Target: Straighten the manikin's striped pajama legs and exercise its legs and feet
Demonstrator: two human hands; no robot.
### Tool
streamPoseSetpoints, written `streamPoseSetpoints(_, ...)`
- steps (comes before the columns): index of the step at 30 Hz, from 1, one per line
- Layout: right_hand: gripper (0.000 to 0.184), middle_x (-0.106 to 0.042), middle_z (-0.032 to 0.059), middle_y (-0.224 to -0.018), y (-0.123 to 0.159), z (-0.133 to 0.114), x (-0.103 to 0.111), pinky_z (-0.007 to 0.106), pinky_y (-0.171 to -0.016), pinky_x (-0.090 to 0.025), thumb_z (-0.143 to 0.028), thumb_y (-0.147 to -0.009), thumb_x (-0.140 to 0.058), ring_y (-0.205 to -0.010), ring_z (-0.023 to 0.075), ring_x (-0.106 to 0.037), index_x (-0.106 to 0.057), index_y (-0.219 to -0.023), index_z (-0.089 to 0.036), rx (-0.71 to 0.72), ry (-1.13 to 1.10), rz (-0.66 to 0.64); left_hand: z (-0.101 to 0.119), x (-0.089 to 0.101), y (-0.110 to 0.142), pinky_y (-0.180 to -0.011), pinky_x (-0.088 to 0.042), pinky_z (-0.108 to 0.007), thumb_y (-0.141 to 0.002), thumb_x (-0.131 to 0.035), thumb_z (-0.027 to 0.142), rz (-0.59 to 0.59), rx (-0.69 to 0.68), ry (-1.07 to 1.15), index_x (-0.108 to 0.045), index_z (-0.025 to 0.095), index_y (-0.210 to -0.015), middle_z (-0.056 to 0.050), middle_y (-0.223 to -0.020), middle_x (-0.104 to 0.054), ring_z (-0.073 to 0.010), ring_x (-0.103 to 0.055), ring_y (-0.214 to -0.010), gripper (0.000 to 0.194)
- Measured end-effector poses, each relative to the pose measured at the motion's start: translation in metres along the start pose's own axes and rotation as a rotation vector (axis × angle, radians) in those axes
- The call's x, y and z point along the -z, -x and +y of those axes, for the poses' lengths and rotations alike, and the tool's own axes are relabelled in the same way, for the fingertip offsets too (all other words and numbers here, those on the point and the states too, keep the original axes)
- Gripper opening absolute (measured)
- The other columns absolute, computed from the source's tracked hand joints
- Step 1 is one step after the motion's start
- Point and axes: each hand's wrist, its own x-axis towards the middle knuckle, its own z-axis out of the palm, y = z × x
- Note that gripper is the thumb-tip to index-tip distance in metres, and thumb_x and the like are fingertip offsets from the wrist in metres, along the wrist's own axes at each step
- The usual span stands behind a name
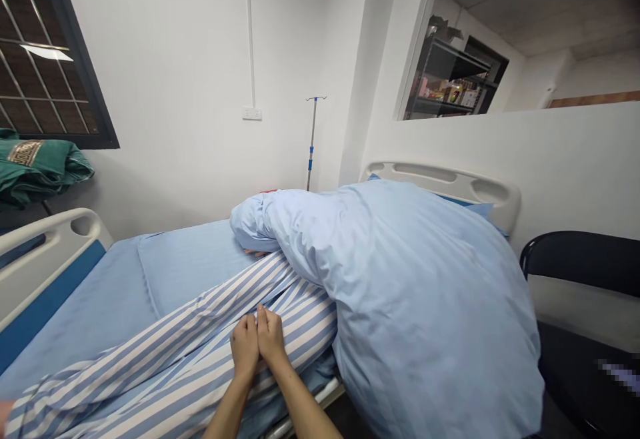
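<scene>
My left hand [245, 347] and my right hand [271, 337] are side by side, touching, over the thigh of a person lying on the bed. Both have their fingers curled in, knuckles up; anything inside them is hidden. Beneath them are blue-and-white striped trousers [200, 352], covering the person's legs. A light blue quilt [410, 279] is heaped over the person's upper body, just right of my hands. Part of the person's hand [256, 253] shows at the quilt's edge. Whether my hands press on the trousers or hover just above them, I cannot tell.
The light blue bed sheet [190, 252] stretches behind the legs, between a footboard [55, 232] and a headboard [445, 179]. An IV pole [312, 135] stands against the wall. A black chair [585, 262] is at the right; green cloth [47, 165] lies at the left.
</scene>
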Motion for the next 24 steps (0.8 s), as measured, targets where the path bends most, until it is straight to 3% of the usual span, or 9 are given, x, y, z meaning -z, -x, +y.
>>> streamPoseSetpoints(4, 0.049, -0.051, 0.0010, -0.051, 0.001, 0.003, 0.000, 0.023, -0.050, -0.030, -0.047, -0.089, -0.031, -0.050, 0.0103, -0.040, -0.045, -0.053, -0.017, -0.028, -0.016, 0.014, -0.010, -0.002, 0.006, -0.062, -0.031, -0.024, -0.086, -0.036, 0.030, -0.032, -0.100, -0.239, -0.051, 0.019, -0.059, -0.002, -0.061, -0.058, -0.0125, -0.049, -0.060, 0.032)
streamPoseSetpoints(7, 0.050, -0.050, 0.0017, -0.050, 0.003, 0.002, 0.000, 0.024, -0.050, -0.029, -0.049, -0.089, -0.031, -0.050, 0.0106, -0.040, -0.044, -0.052, -0.018, -0.019, 0.007, 0.018, -0.008, -0.001, 0.007, -0.063, -0.031, -0.024, -0.089, -0.034, 0.028, -0.040, -0.084, -0.341, -0.054, 0.019, -0.064, -0.004, -0.067, -0.062, -0.0125, -0.052, -0.063, 0.033)
streamPoseSetpoints(13, 0.054, -0.051, 0.0027, -0.048, -0.008, -0.011, 0.008, 0.025, -0.050, -0.027, -0.048, -0.089, -0.027, -0.048, 0.0116, -0.041, -0.044, -0.048, -0.018, -0.008, 0.141, -0.073, -0.003, 0.001, 0.010, -0.063, -0.029, -0.027, -0.090, -0.033, 0.025, -0.025, -0.026, -0.364, -0.057, 0.017, -0.073, -0.007, -0.074, -0.065, -0.0165, -0.056, -0.070, 0.031)
streamPoseSetpoints(18, 0.052, -0.052, 0.0017, -0.050, -0.030, -0.027, 0.024, 0.026, -0.054, -0.024, -0.043, -0.091, -0.025, -0.049, 0.0108, -0.041, -0.046, -0.051, -0.019, 0.123, 0.333, -0.076, 0.000, -0.002, 0.015, -0.059, -0.023, -0.028, -0.089, -0.034, 0.028, -0.064, -0.035, -0.396, -0.058, 0.019, -0.069, -0.007, -0.071, -0.065, -0.0186, -0.056, -0.071, 0.032)
streamPoseSetpoints(24, 0.052, -0.055, 0.0032, -0.053, -0.028, 0.002, 0.029, 0.026, -0.055, -0.024, -0.045, -0.092, -0.023, -0.051, 0.0115, -0.042, -0.048, -0.055, -0.018, 0.083, 0.380, -0.125, 0.002, -0.005, 0.015, -0.060, -0.022, -0.028, -0.085, -0.038, 0.026, -0.048, -0.006, -0.387, -0.058, 0.019, -0.065, -0.006, -0.069, -0.065, -0.0168, -0.054, -0.069, 0.029)
